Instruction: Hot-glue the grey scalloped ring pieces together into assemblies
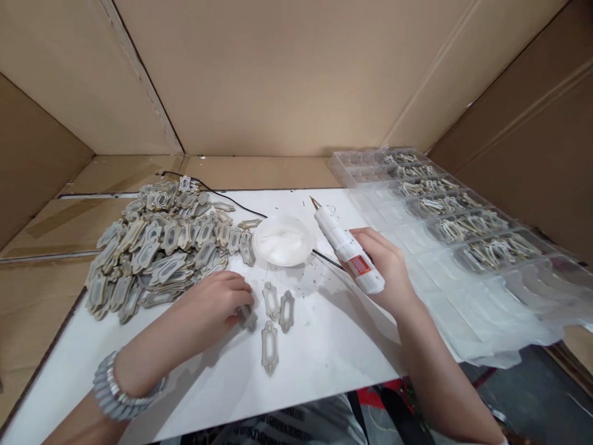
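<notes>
My right hand [386,266] is wrapped round a white glue gun [341,244] with a red label. Its brass-coloured nozzle points up and to the left. My left hand [225,300] is closed, fingers curled over a small grey frame-shaped piece [247,317] at the table surface; much of that piece is hidden. Just right of it, three loose grey pieces with elongated oval openings lie flat: an upper one [270,301], a right one [286,311] and a lower one [269,348]. A shallow white dish [283,240] stands between my hands, with whitish material in it.
A big heap of similar grey pieces [157,247] covers the left of the white table [324,364]. Clear plastic compartment boxes [445,309] stand at the right, several compartments holding pieces. A black cable [236,201] runs behind the dish. Cardboard walls [296,74] enclose the back and sides.
</notes>
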Demonstrator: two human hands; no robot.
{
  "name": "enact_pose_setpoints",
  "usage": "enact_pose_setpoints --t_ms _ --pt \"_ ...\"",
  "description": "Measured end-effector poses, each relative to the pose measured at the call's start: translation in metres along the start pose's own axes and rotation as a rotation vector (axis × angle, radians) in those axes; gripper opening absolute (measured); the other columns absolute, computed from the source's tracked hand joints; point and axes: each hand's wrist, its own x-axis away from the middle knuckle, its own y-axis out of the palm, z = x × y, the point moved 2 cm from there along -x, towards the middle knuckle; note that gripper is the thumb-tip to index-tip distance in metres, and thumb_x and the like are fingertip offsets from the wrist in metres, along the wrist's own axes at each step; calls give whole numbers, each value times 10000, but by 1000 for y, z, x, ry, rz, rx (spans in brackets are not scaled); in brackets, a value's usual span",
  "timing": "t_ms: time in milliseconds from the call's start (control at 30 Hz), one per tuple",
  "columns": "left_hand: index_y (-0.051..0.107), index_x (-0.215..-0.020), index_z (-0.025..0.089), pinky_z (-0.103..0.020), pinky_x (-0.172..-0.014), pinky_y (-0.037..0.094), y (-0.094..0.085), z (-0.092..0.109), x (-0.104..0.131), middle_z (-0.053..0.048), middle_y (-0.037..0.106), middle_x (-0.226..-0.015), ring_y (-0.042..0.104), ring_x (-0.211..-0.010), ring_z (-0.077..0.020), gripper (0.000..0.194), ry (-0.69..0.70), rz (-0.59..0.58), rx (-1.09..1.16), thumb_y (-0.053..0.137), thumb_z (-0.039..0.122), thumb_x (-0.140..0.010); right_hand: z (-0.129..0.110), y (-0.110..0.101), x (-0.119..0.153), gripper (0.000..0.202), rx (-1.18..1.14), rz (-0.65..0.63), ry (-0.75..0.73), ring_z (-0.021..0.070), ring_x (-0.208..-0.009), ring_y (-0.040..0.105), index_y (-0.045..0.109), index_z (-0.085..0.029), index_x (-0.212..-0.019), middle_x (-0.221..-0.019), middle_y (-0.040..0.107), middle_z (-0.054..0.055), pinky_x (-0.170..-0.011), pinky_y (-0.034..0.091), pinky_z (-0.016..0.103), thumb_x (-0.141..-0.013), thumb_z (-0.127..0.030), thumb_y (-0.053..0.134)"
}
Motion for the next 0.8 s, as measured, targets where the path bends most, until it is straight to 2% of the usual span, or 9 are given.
enact_pose_setpoints --t_ms 167,267,333,433,533,600,700,800 --pt "641 -759 213 -342 -670 411 -1 3 4 -64 688 -794 633 -772 -262 168 -144 -22 -134 597 53 -731 -1 -1 0 76 8 -32 14 207 -789 658 597 -225 -886 -950 694 78 -678 508 307 -842 -168 574" --pt "594 -704 229 -310 -533 283 -1 4 5 -30 630 -662 555 -582 -213 137 -228 -20 -93 586 101 -751 -2 0 -1 66 -10 -29 2 207 -792 658 609 -217 -897 -945 690 84 -675 507 304 -848 -187 578" --pt "591 -676 234 -303 -505 233 -2 4 2 -8 594 -593 492 -501 -182 142 -264 -39 -10 575 138 -781 -2 0 -1 61 -24 -19 12 202 -781 656 606 -216 -890 -935 686 80 -664 503 297 -850 -181 577" --pt "628 -677 229 -270 -520 313 -8 4 -6 1 624 -602 540 -533 -163 124 -251 -10 295 613 233 -800 -2 0 0 57 -32 -10 39 194 -765 650 594 -224 -872 -926 682 68 -654 498 290 -861 -172 573" --pt "639 -727 214 -246 -554 428 -19 5 -20 -2 641 -653 607 -602 -165 202 -294 191 786 723 395 -753 -3 0 0 60 -50 -12 38 186 -751 640 586 -228 -868 -917 677 56 -650 494 288 -872 -170 573" --pt "622 -751 206 -239 -565 460 -25 6 -28 14 615 -641 603 -588 -149 277 -355 349 1035 782 428 -708 -3 0 1 54 -76 -17 32 181 -737 629 582 -227 -863 -903 672 50 -642 487 286 -874 -174 589" --pt "607 -765 197 -226 -591 472 -31 12 -39 38 582 -607 586 -567 -123 317 -374 483 1221 829 406 -681 -2 0 2 65 -135 -33 31 168 -692 604 581 -222 -840 -857 658 38 -614 468 280 -876 -173 602" --pt "603 -750 190 -224 -611 496 -31 16 -44 38 582 -656 575 -589 -107 328 -379 515 1364 836 411 -682 -3 0 4 89 -215 -84 8 153 -671 590 587 -220 -845 -823 640 22 -596 452 265 -862 -133 595"
